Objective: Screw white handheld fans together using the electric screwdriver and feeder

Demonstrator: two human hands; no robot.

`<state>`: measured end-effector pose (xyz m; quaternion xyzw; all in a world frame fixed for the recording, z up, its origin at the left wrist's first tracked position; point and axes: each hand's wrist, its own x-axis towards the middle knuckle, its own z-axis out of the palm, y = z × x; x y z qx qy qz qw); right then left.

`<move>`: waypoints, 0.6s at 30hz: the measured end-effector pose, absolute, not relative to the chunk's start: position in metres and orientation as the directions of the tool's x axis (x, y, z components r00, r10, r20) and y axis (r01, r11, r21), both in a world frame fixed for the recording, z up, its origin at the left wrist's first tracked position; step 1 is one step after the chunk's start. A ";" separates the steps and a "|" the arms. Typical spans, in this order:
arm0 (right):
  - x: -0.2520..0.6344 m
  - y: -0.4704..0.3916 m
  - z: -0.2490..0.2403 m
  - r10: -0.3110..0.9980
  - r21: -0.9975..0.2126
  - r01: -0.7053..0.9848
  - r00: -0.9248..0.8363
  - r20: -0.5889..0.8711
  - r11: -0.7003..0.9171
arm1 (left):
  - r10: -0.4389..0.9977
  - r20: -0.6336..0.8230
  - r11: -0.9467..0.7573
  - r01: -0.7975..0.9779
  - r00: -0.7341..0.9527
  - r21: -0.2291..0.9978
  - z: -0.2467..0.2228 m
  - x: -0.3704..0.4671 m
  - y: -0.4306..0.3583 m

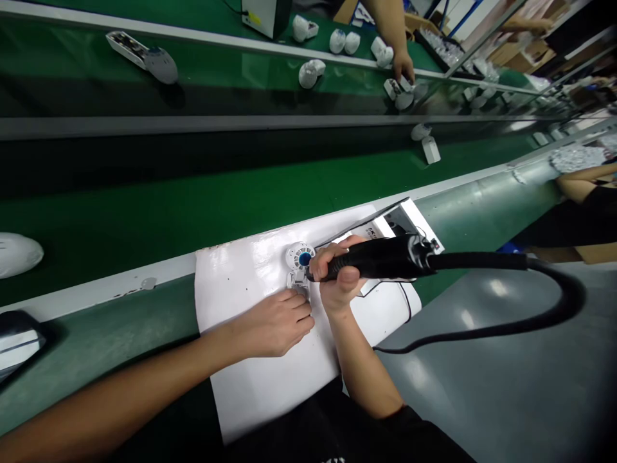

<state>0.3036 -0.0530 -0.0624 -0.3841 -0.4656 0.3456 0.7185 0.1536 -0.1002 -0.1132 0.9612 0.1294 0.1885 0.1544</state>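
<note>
My right hand [337,273] is wrapped round a black corded tool [376,257], whose tip points left at a small white device. The device has a round head [300,256] with a blue centre and lies on a white sheet [241,283]. Just below the tool's tip, my left hand [277,321] is closed on the lower part of the device, its fingers partly hiding it. A thick black cable [511,260] runs from the tool's rear to the right and loops back.
A box-like unit [412,218] stands behind my right hand. Beyond the sheet runs a green conveyor [241,193]; white devices [430,150] lie on the belts. Across them, another person's hand [403,66] touches a device. A dark object [19,341] sits at far left.
</note>
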 end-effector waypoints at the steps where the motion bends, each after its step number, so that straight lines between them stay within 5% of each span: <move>1: 0.303 -0.053 -0.064 0.855 -0.873 -0.143 0.326 0.404 0.467 | 0.303 0.325 -0.921 0.188 0.896 0.341 -0.113 0.153 -0.100; 8: 0.308 -0.052 -0.056 0.855 -0.868 -0.142 0.306 0.418 0.475 | 0.371 0.344 -0.916 0.279 0.863 0.289 -0.118 0.157 -0.109; 14: 0.355 -0.066 -0.007 0.552 -0.657 0.180 0.408 0.727 0.732 | 0.624 0.339 -0.777 0.603 0.704 0.180 -0.109 0.140 -0.070; 18: 0.368 -0.061 -0.003 0.547 -0.665 0.207 0.424 0.722 0.718 | 0.776 0.366 -0.596 0.787 0.513 0.160 -0.102 0.098 -0.020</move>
